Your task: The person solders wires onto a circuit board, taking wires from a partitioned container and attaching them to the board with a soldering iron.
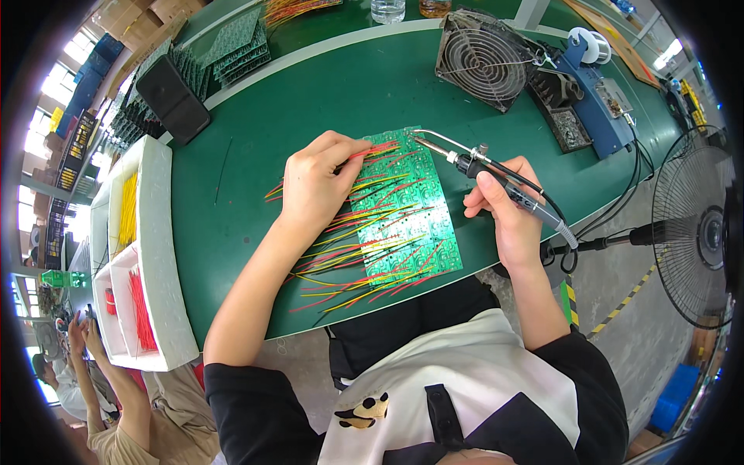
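A green circuit board panel (446, 232) lies on the green table in front of me. Red, yellow and black wires (329, 248) run across it, and their loose ends spread out past its left side. My left hand (318, 174) pinches a red wire (363, 153) at the upper left of the panel. Closed around a black-handled soldering iron (527, 203) is my right hand (508, 213). The iron's tip, with a thin metal feed tube (446, 138) beside it, is at the panel's upper edge, close to the wire ends; whether it touches cannot be made out.
A white foam box (182, 333) with yellow and red wires stands left. Behind it are a black phone (172, 99) and stacked boards (240, 46). A square fan (480, 58) and blue soldering station (597, 108) stand back right. Cables hang near a floor fan (697, 229). Another person's arms (116, 372) show lower left.
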`<action>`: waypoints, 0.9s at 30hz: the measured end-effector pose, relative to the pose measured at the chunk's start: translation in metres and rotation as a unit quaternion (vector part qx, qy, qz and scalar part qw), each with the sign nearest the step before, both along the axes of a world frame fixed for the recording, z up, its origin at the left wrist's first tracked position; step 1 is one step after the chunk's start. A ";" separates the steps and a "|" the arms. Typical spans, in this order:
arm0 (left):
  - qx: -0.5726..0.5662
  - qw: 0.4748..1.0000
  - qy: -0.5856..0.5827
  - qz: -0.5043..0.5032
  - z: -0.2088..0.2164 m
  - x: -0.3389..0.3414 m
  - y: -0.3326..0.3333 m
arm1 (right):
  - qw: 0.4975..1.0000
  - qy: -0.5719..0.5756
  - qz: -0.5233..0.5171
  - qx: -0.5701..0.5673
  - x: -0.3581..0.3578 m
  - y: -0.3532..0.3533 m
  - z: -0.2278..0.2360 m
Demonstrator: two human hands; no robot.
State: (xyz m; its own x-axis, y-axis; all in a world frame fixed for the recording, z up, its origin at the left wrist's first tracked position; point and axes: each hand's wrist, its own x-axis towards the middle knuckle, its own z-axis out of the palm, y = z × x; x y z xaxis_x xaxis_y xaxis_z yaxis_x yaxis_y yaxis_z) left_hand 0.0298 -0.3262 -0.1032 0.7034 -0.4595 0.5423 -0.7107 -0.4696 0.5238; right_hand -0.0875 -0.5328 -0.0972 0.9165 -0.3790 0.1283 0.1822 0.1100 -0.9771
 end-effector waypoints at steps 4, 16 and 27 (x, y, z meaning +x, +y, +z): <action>-0.001 1.000 -0.006 0.002 -0.001 0.001 -0.001 | 1.000 -0.003 -0.009 0.002 0.000 0.000 -0.001; 0.018 1.000 -0.002 -0.004 0.024 0.006 0.029 | 0.991 -0.064 -0.111 0.024 -0.004 -0.012 -0.002; -0.099 0.995 0.008 0.018 0.047 0.008 0.062 | 0.975 -0.070 -0.195 -0.074 -0.009 -0.042 0.001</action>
State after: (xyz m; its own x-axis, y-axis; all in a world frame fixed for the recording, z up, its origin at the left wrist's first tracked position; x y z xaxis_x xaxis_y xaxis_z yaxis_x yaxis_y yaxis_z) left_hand 0.0377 -0.2643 -0.0560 0.7275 -0.3191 0.6074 -0.6853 -0.3821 0.6200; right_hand -0.0962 -0.5749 -0.0963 0.6754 -0.6633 0.3222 0.3155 -0.1350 -0.9393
